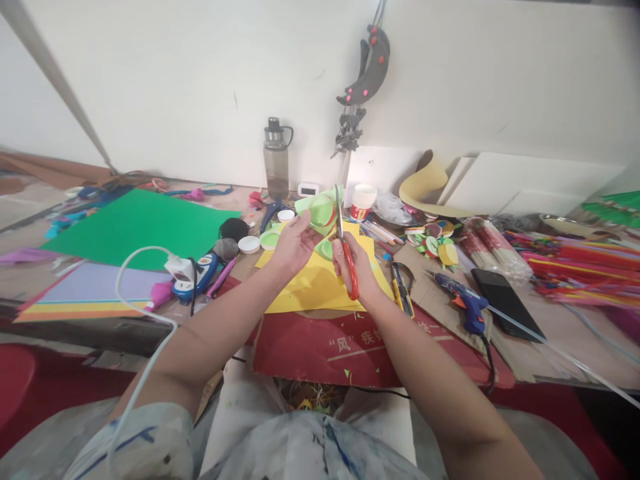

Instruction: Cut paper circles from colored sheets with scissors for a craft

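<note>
My left hand (296, 243) is closed on a piece of light green paper (321, 209) with a round shape on it, held up over the yellow paper (295, 287). In my right hand (356, 263) are orange-handled scissors (351, 270), blades pointing up and away, close against the right edge of the green paper. Whether the blades touch the paper I cannot tell. Another light green round piece (325, 249) shows between my hands, partly hidden. Left of my left hand lies a further green disc (270, 239) beside a white lid (249, 245).
A green sheet (145, 223) covers the left of the table. At the back stands a water bottle (277, 160). To the right lie a utility knife (401, 290), a blue glue gun (465, 303), a phone (505, 303) and pipe cleaners (590, 263). A white cable (145, 373) hangs near my left arm.
</note>
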Motion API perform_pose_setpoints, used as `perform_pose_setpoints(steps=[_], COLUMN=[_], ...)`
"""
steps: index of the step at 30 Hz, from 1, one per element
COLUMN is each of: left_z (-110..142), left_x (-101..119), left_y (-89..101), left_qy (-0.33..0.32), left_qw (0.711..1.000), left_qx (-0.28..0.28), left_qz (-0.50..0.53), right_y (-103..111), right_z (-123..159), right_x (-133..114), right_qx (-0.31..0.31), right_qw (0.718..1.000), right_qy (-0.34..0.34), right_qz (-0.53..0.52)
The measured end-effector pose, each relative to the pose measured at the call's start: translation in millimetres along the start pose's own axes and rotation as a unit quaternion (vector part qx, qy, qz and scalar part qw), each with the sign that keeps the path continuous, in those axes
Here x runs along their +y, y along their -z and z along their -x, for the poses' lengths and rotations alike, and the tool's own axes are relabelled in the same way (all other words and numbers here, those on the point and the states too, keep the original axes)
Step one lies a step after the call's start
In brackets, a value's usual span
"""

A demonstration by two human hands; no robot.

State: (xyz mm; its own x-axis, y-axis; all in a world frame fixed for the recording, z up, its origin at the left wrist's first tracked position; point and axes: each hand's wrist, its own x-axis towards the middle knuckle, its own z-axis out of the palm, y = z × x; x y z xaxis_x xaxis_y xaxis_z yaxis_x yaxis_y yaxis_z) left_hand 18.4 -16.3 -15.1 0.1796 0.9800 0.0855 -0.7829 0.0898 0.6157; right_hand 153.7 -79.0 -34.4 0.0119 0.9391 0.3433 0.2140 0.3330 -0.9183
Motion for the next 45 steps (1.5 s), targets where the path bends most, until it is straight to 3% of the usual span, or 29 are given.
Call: perform_pose_setpoints(steps=[5, 21, 34, 45], left_z=[-1, -4, -3, -5], left_x=[1, 1, 6, 10], left_y=[1.2, 4.5, -0.5, -1.0], left_qy=[0.002, 0.006, 0.007, -0.013], left_qw=[1.0, 1.0, 0.999, 0.997], left_qx=[-0.003, 0.018, 0.034, 0.079], left_qz=[0.002, -0.022, -0.013, -0.02], right_y=[1, -1, -2, -1], right_z=[-1, -1, 2, 3], right_x=[1, 16, 7, 0], right_qx=[-0.001, 0.01, 0.005, -0.002], right_qw=[1.0, 0.999, 0.999, 0.997], right_qy=[0.014, -0.035, -0.04, -0.027], right_qz=[-0.001, -0.009, 0.0, 0.073])
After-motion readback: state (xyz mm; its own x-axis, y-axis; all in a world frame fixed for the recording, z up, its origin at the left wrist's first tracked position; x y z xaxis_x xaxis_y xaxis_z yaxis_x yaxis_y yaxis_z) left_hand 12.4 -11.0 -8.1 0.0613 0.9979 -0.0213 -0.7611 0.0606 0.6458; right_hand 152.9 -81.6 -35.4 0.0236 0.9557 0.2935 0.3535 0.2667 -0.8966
